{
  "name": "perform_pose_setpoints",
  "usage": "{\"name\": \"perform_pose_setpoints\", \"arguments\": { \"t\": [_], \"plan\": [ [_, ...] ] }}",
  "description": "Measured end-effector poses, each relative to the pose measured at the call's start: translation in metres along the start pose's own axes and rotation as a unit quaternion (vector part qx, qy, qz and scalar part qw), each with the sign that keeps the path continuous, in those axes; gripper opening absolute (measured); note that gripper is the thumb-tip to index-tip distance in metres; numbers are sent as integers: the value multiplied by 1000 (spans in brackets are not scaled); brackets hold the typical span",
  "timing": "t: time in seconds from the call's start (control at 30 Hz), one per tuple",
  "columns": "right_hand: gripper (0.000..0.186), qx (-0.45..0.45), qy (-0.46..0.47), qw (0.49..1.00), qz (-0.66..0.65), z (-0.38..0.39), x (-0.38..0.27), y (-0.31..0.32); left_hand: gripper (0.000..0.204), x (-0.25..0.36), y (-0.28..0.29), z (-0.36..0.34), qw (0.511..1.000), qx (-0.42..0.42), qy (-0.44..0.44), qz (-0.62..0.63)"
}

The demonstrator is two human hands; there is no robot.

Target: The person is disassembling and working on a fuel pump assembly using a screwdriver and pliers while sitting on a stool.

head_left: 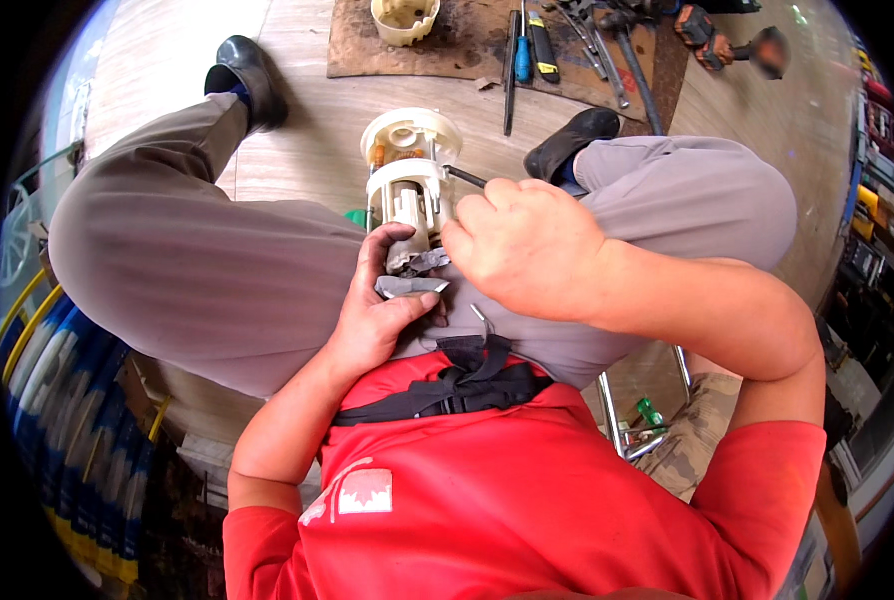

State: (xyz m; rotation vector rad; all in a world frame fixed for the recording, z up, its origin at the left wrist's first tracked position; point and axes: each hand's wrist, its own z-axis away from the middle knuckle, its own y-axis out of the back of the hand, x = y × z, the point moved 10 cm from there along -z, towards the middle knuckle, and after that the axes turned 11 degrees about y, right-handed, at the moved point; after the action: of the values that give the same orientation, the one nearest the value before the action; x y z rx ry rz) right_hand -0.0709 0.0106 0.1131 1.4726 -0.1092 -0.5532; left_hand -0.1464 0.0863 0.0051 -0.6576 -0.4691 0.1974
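Between my thighs is a white cylindrical plastic assembly (410,140), with a round flange, thin rods and orange parts. My left hand (377,305) grips its lower end, where crumpled grey pieces (412,287) sit under my fingers and thumb. My right hand (512,240) is closed at the assembly's right side; a thin black rod (465,174) runs from the white ring into or behind these fingers, and whether I grip it is unclear. A bent metal piece (481,318) pokes out below, near the black waist strap.
Ahead on the floor lies a stained cardboard sheet (397,62) with a cream plastic cup (404,18), a blue screwdriver (523,58), a utility knife (543,50), wrenches (597,55) and orange-black power tools (712,50). Blue-and-white packaged goods (62,400) line the left; shelves (872,250) line the right.
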Motion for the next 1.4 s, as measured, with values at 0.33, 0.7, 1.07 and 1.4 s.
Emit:
{"name": "perform_pose_setpoints", "arguments": {
  "t": [0.33,0.7,1.07,1.4],
  "plan": [
    [13,-7,41,999,2,-6,-10,-3,66,4,-1,1,999,15,-5,-49],
    [21,-95,16,995,-23,-10,-20,-13,64,20,-1,5,939,90,-133,-303],
    [21,-159,40,986,-7,-16,-29,-34,64,11,2,1,931,107,-95,-335],
    [17,-126,11,991,-32,-11,-17,-31,66,17,5,2,941,121,-97,-303]
  ]
}}
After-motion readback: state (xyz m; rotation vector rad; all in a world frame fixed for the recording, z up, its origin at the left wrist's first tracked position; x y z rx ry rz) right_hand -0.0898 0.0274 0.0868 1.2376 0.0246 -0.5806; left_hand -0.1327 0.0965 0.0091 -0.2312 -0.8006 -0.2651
